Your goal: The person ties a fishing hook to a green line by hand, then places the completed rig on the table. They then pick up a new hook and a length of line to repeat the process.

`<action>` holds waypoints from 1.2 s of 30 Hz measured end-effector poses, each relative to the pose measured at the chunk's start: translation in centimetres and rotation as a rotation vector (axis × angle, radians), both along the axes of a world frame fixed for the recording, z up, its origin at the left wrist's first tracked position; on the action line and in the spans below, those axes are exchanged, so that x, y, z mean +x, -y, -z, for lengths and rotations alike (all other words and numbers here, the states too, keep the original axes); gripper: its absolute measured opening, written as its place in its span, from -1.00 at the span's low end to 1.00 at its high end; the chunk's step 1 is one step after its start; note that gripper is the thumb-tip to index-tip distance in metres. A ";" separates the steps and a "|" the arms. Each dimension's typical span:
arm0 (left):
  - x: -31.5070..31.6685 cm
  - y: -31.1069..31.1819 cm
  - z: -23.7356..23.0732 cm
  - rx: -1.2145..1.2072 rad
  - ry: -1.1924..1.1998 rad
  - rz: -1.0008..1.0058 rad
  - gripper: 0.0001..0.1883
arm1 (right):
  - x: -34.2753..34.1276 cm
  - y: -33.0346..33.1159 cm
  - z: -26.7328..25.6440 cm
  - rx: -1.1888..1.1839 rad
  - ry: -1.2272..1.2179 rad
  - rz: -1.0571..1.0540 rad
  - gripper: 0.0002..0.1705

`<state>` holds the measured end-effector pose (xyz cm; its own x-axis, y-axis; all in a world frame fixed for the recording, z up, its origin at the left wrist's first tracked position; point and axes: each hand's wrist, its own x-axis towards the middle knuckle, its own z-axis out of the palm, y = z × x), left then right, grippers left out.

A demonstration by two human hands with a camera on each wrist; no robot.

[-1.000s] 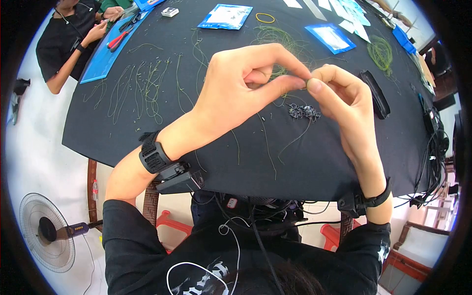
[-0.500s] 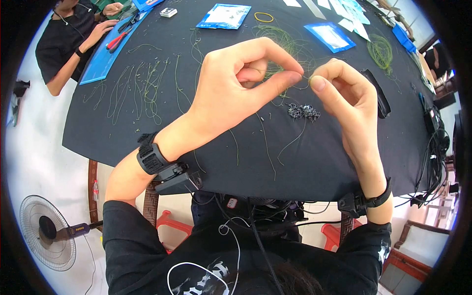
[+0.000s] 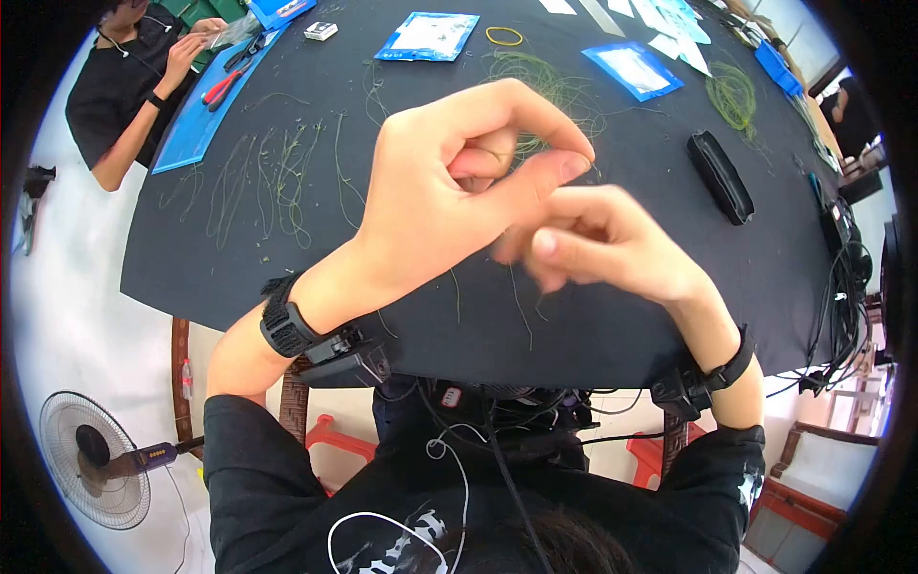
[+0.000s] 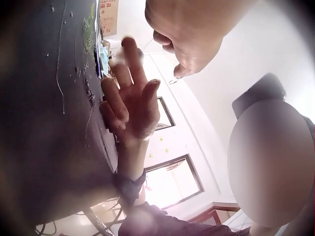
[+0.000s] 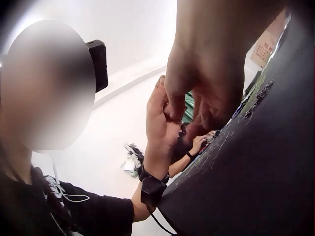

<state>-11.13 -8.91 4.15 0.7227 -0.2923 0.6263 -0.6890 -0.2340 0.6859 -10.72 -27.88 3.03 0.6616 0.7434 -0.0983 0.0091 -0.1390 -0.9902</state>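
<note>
In the head view my left hand (image 3: pixel 440 182) is raised above the black table, thumb and forefinger pinched together. A tiny metal fish hook (image 4: pixel 173 80) sticks out at those fingertips in the left wrist view. Just below and to the right, my right hand (image 3: pixel 612 244) is blurred, its fingers loosely spread. The left wrist view shows nothing between them. A dark pile of small hooks (image 5: pixel 266 91) lies on the table in the right wrist view; in the head view the right hand hides it. Loose green line (image 3: pixel 545 86) is coiled behind the hands.
Cut line strands (image 3: pixel 287 182) lie at left. Farther back are blue-edged packets (image 3: pixel 428 36), a yellow rubber band (image 3: pixel 504 36) and another green coil (image 3: pixel 732 100). A black open case (image 3: pixel 719 177) stands at right. Another person (image 3: pixel 124 86) sits at the far left beside a blue mat (image 3: pixel 206 110).
My right hand has let go near the left fingertips and moved down and left, its fingers opening out. The left hand stays raised and pinched, shifted slightly left.
</note>
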 end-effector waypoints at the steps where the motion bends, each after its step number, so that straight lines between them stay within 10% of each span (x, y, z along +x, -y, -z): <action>1: 0.1 -0.1 -0.1 -0.005 0.022 -0.018 -0.88 | 0.2 0.3 -0.1 -0.032 0.039 -0.009 -0.70; 7: 0.2 -0.4 -0.1 -0.032 0.051 -0.024 -0.87 | 4.0 5.1 -0.6 0.755 -0.031 0.529 -0.82; 9: 0.1 -0.5 -0.1 -0.040 0.052 -0.021 -0.87 | 6.2 7.5 -1.3 0.995 -0.143 0.191 -0.81; 15: 0.0 -0.6 -0.2 -0.012 0.077 -0.035 -0.87 | 6.6 8.3 -1.2 1.289 -0.281 0.130 -0.84; 21: -0.2 -0.4 -0.4 -0.036 0.036 -0.029 -0.88 | 2.8 3.7 -2.0 0.306 0.195 0.368 -0.59; 31: -1.0 -0.2 -0.7 -0.036 0.035 0.087 -0.85 | 0.2 0.2 -0.9 -0.039 -0.101 -0.067 -0.71; 36: -1.0 -0.2 -0.5 -0.085 0.008 0.073 -0.86 | 3.6 4.3 0.0 0.777 -0.092 0.214 -0.78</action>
<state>-12.14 -8.70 4.63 0.6964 -0.2897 0.6566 -0.7074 -0.1236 0.6959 -7.12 -32.14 3.00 0.8118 0.4798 0.3328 -0.0263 0.5994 -0.8001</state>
